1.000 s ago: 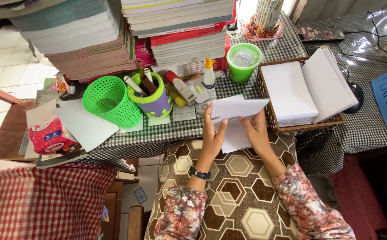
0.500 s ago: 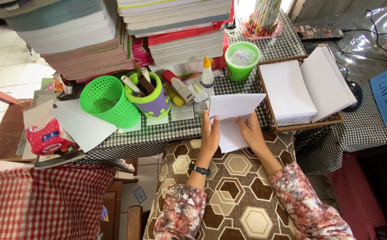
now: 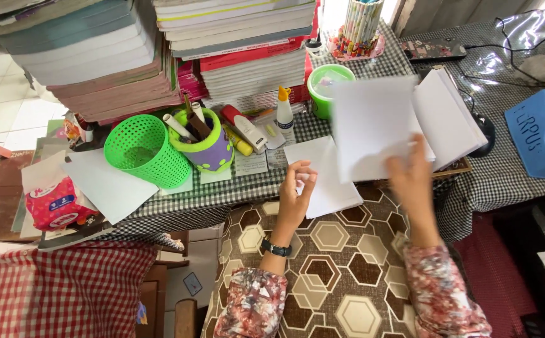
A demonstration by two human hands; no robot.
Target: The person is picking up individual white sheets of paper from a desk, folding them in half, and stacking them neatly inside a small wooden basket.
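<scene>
My right hand is blurred in motion and grips a white paper sheet, raised over the brown basket of white papers. My left hand rests with fingers apart on another white sheet lying at the table's front edge, half over the hexagon-patterned cushion on my lap. A dark watch sits on my left wrist.
On the checkered table stand a green mesh basket, a purple pen cup, a glue bottle, a green tub and tall book stacks. A blue box lies at the right, a tissue pack at the left.
My right hand lifted the top sheet away and swung it right toward the basket. My left hand stays on the sheet left on the table edge.
</scene>
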